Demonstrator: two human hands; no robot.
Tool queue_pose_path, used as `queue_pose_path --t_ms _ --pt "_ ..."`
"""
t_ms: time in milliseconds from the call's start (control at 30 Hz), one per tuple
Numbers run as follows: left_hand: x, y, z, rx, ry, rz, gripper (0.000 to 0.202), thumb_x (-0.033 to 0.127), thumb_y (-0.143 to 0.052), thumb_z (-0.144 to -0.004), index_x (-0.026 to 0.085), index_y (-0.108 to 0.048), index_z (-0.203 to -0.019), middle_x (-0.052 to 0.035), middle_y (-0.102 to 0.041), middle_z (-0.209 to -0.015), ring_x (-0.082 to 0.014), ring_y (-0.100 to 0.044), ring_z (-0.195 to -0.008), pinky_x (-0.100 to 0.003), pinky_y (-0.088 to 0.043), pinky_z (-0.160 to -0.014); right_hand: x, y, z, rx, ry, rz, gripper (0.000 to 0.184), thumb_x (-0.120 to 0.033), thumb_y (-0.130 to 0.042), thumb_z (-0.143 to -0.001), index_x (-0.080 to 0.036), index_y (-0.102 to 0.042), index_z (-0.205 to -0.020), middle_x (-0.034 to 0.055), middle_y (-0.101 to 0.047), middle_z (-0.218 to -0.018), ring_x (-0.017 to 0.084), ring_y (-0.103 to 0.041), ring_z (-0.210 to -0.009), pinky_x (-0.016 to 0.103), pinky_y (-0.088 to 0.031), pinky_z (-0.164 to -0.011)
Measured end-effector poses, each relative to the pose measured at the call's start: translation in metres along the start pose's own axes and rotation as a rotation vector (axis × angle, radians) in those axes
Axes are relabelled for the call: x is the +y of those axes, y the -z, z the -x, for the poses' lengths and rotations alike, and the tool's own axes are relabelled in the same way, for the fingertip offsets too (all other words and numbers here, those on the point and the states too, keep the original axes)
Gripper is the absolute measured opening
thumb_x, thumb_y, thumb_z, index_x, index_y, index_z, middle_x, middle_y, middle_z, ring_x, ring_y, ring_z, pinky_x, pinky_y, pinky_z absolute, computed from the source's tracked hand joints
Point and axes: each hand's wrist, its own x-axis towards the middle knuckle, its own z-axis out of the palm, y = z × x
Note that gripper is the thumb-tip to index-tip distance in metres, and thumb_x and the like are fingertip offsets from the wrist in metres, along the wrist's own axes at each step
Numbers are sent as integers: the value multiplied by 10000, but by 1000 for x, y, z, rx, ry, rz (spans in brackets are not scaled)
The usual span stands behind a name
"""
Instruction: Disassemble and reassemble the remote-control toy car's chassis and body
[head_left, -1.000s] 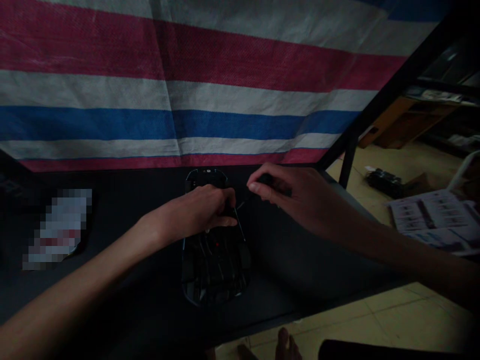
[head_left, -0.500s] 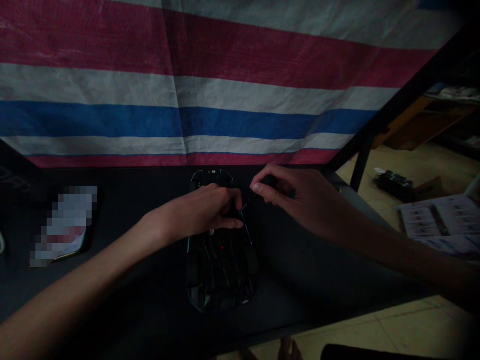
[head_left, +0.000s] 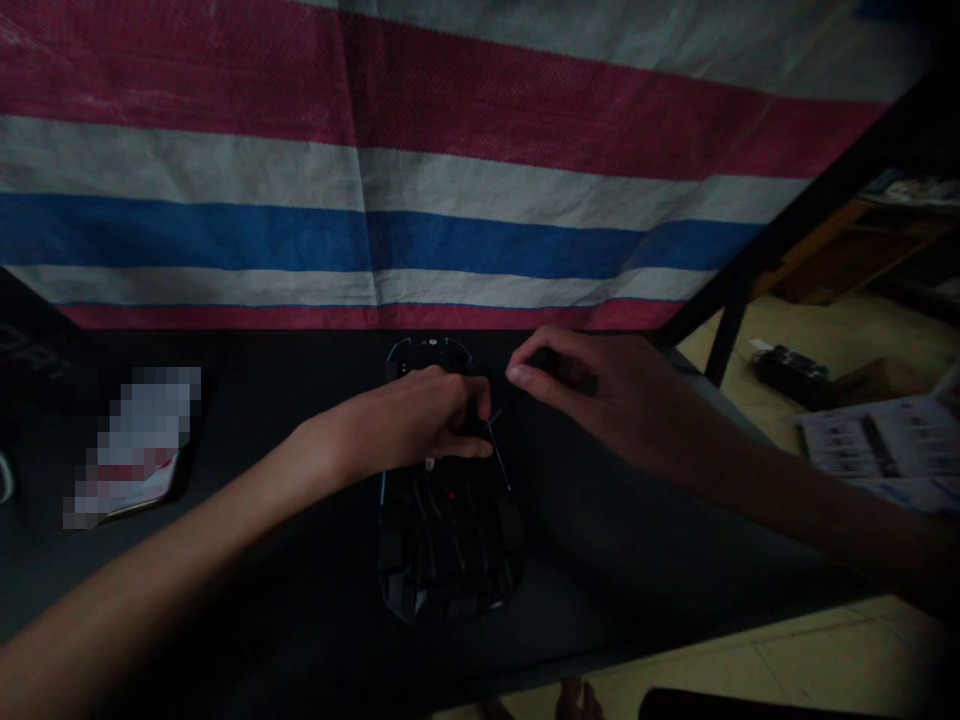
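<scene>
A black toy car [head_left: 448,540] with a small red spot on it lies lengthwise on the dark table [head_left: 637,540]. My left hand [head_left: 420,425] rests closed on the car's middle, fingers curled down onto its body. My right hand [head_left: 592,400] hovers just right of the car's far end, thumb and fingers pinched on a small dark tool [head_left: 544,362]. A thin metal shaft [head_left: 495,440] shows between the two hands, slanting down toward the car. What the shaft's tip touches is too dark to tell.
A striped red, white and blue tarp [head_left: 420,180] hangs behind the table. A flat object [head_left: 135,445] lies on the table at the left. A black table leg [head_left: 724,325] and floor clutter, printed sheets [head_left: 885,445] and a dark device [head_left: 791,375], are at the right.
Both hands stay on the car and the tool with only slight shifts. The view has drifted, so everything sits a little further right in the picture.
</scene>
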Motion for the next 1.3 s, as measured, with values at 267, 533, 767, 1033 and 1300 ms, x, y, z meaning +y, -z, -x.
queue_pose_path --t_ms 267,533,767,1033,1300 --pt "0 0 2 11 -16 -14 262 422 -760 -1058 169 -709 -1106 38 -635 -724 -148 -583 -638 -305 -387 -662 -8 0 -6 -44 23 135 176 -233 -590 -1024 -210 -718 -1142 -1 -726 -826 152 -612 -655 294 -388 -657" --pt "0 0 0 -7 -6 -11 284 414 -765 -1052 159 -710 -1163 39 -639 -744 -134 -562 -613 -304 -383 -648 -1 4 -15 -123 117 142 179 -217 -604 -1007 -217 -691 -1163 21 -762 -929 166 -653 -725 307 -395 -701" --pt "4 2 0 -24 15 -44 293 423 -753 -1063 145 -724 -1151 35 -628 -711 -141 -542 -606 -311 -382 -666 -2 0 -17 -141 100 103 160 -246 -619 -1003 -215 -661 -1154 16 -754 -902 170 -659 -726 310 -398 -703" --pt "4 1 0 -5 15 -47 297 427 -783 -1039 142 -735 -1105 -10 -699 -833 -155 -591 -686 -309 -405 -697 -7 5 -19 -219 53 43 174 -255 -613 -1022 -219 -692 -1173 -27 -741 -812 139 -614 -642 303 -351 -661" --pt "4 -3 8 -6 24 -33 312 463 -711 -1091 153 -702 -1058 -86 -749 -1119 -217 -693 -967 -341 -494 -866 -9 5 -24 -269 51 54 67 -225 -671 -984 -233 -691 -1048 2 -767 -897 169 -682 -786 305 -394 -722"
